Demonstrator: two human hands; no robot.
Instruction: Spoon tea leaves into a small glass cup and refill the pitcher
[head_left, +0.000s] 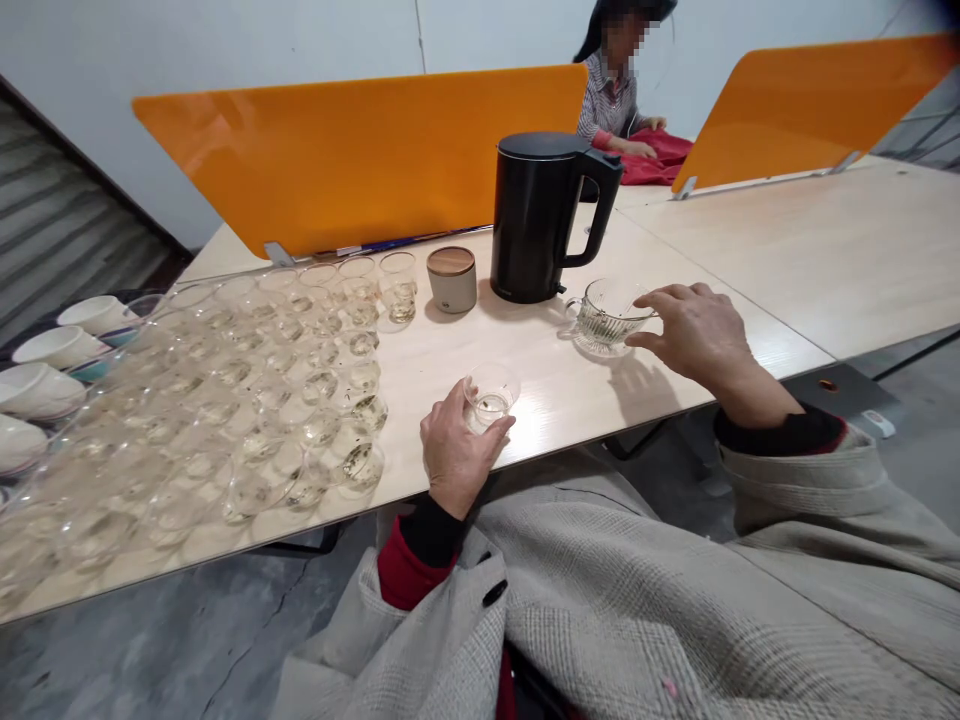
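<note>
A small clear plastic cup (491,398) stands near the table's front edge, with a little liquid and a few dark bits at its bottom. My left hand (463,445) is closed around its near side, thumb to the right and fingers to the left. Farther right is a ribbed clear glass cup (606,318) with green bits inside; its handle points left. At its right rim, the thumb and forefinger of my right hand (697,335) grip the glass, the other fingers curled above.
Rows of clear plastic cups (232,400) with pale liquid fill the table's left side, beside several white cups (56,348). Behind stand a wooden-lidded jar (452,282), a black kettle (532,220) and an orange divider (337,160). Across the table, a person (611,100) handles red cloth (667,160).
</note>
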